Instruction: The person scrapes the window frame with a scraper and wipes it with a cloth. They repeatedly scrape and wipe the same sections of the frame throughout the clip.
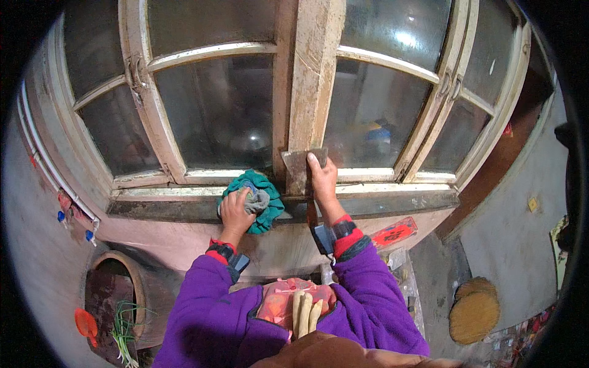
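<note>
My left hand (235, 212) presses a bunched teal cloth (268, 212) with a grey patterned part in it, and my fingers curl over it. The cloth lies on the dark window sill (175, 209) and hangs a little over its front edge. In my right hand (324, 181) is a wide, flat metal scraper (297, 170), my thumb on its face. Its blade is up against the foot of the worn wooden centre post (307, 101), touching or very near it. A dark reddish-brown strip, perhaps its handle, runs down below my palm.
Glazed window sashes (216, 110) with pale, flaking frames rise on both sides of the post. White pipes (55, 170) run down the left wall. Below left are a large round-mouthed vessel (140, 294), green onions (122, 331) and an orange plastic scoop (86, 324). Round brown mats (474, 317) stand at right.
</note>
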Tool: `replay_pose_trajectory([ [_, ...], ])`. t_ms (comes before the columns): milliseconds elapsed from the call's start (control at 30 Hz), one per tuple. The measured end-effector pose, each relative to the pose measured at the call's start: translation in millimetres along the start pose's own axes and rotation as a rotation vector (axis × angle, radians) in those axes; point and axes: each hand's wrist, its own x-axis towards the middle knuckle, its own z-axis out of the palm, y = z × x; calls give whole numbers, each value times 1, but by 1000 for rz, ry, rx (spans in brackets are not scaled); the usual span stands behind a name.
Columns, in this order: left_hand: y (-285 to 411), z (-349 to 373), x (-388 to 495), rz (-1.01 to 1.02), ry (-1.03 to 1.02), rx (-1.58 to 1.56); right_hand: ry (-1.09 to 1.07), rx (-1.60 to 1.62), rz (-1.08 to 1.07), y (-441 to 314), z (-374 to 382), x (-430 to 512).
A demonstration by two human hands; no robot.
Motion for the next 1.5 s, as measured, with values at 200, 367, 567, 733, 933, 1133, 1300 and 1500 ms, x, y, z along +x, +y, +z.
replay_pose_trajectory([
  [200, 4, -2, 1, 8, 31, -9, -79, 255, -315, -53, 16, 38],
  [367, 4, -7, 0, -17, -35, -27, -48, 241, -312, -89, 22, 66],
  [567, 5, -7, 1, -14, 9, -18, -31, 207, -310, -129, 26, 83],
  [733, 5, -4, 1, -7, 54, -5, -93, 286, -424, -169, 30, 110],
  [933, 3, -5, 0, -7, 40, -30, 9, 170, -316, -199, 31, 114],
  [1133, 4, -6, 0, -9, 19, -19, -16, 143, -657, -265, 42, 159],
  [1300, 3, -10, 0, 0, 10, -53, -13, 108, -365, -262, 41, 155],
  [1500, 1, -10, 2, 15, 0, -39, -45, 87, -472, -301, 41, 157],
])
